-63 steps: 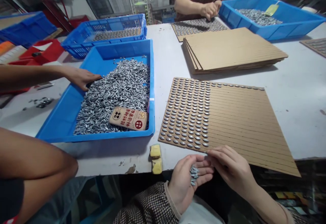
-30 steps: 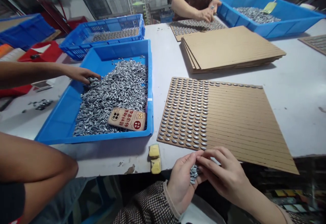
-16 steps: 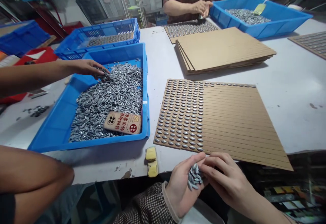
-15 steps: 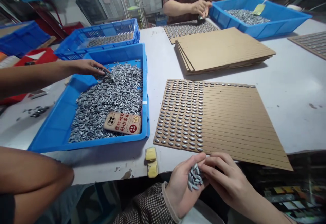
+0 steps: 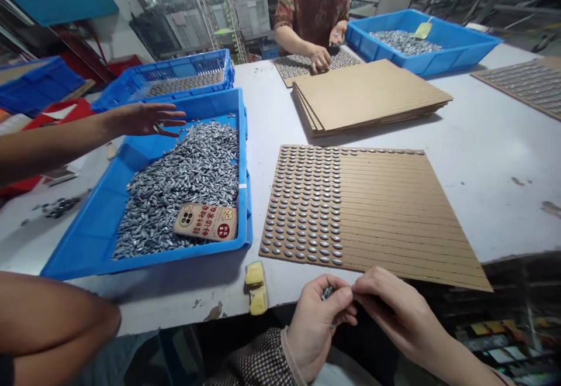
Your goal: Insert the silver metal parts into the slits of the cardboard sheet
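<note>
Since half a second ago, the left hand [image 5: 319, 323] has curled its fingers over the silver pieces [image 5: 326, 293] that lay bare in its palm, and a co-worker's hand [image 5: 151, 121] has lifted off the heap in the blue tray [image 5: 242, 210], left of the ruled cardboard sheet [image 5: 403, 216]. Beyond the sheet, the person across now reaches one hand [image 5: 319, 58] down and turns the other palm [image 5: 337, 34] up.

The left hand's grip is folded around its small load, just off the sheet's near edge. The right hand [image 5: 394, 310] meets the left thumb with its fingertips; whether they pinch a piece I cannot tell, nor whether that hand touches the sheet. More pieces stand in rows over the sheet's left part and along its far edge.

Both hands seem to sit past the edge of the worktop [image 5: 473, 158], so a loosely folded palm could let pieces fall through to the lap or floor. The sheet's near right corner appears to overhang too, close to the right forearm; a knock there could swing the sheet and, if the pieces are only resting, jumble the rows.
</note>
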{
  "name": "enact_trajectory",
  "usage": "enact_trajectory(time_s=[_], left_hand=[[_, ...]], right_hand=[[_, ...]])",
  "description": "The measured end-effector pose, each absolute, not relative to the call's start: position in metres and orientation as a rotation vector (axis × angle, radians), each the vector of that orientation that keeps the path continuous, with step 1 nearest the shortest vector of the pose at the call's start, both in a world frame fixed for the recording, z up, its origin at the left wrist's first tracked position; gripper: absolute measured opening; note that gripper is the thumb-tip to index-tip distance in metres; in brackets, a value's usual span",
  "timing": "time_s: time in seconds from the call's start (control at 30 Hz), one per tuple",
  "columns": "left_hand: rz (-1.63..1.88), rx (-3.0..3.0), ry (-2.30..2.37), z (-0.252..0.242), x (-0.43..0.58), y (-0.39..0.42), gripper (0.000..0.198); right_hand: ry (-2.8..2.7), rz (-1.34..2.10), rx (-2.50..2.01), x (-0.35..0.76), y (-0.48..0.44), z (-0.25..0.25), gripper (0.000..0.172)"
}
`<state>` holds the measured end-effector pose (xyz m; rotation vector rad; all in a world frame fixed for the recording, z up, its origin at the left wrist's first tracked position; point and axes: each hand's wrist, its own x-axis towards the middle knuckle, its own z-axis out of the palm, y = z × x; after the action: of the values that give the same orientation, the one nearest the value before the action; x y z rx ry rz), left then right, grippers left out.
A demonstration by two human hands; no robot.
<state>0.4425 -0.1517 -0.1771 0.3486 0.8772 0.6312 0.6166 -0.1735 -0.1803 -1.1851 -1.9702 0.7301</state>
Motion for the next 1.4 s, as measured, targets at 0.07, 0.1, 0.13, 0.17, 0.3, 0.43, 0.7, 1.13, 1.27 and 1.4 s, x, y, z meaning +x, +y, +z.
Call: enact_trajectory(time_s=[0.07,0.1,0.13,0.17,0.3,0.43,0.7,1.13,1.27,1.4], left_hand=[[0.641,0.373,0.886,-0.18,0.444,-0.152,0.021],[0.649,0.369,0.891,-0.181,0.445,-0.152,0.021],[0.653,0.362,0.894,-0.182,0.446,-0.152,0.022],[0.652,0.353,0.893,-0.183,0.448,-0.153,0.023],[0.629,0.338,0.872,-0.182,0.452,-0.151,0.024],[0.607,0.274,0.834,-0.169,0.45,-0.141,0.024],[0.653,0.042,0.966,-0.157,0.431,-0.141,0.028],[0.607,0.186,0.934,-0.163,0.431,-0.145,0.018],[0.584,0.227,0.931,-0.167,0.432,-0.145,0.024],[0.595,0.186,0.94,-0.169,0.432,-0.145,0.029]], right_hand=[[-1.988,0.738,-1.167,0.617,-0.174,-0.18,0.018],[-1.998,0.707,-1.161,0.616,-0.174,-0.18,0.02],[-2.005,0.66,-1.162,0.616,-0.174,-0.181,0.022],[-2.008,0.607,-1.165,0.615,-0.175,-0.182,0.024],[-2.002,0.492,-1.191,0.615,-0.175,-0.184,0.026],[-1.962,0.511,-1.176,0.626,-0.169,-0.18,0.027],[-1.975,0.416,-1.283,0.649,-0.152,-0.19,0.023],[-2.172,0.271,-1.307,0.635,-0.15,-0.212,0.021],[-2.193,0.237,-1.305,0.635,-0.15,-0.213,0.021],[-2.21,0.236,-1.291,0.636,-0.15,-0.213,0.021]])
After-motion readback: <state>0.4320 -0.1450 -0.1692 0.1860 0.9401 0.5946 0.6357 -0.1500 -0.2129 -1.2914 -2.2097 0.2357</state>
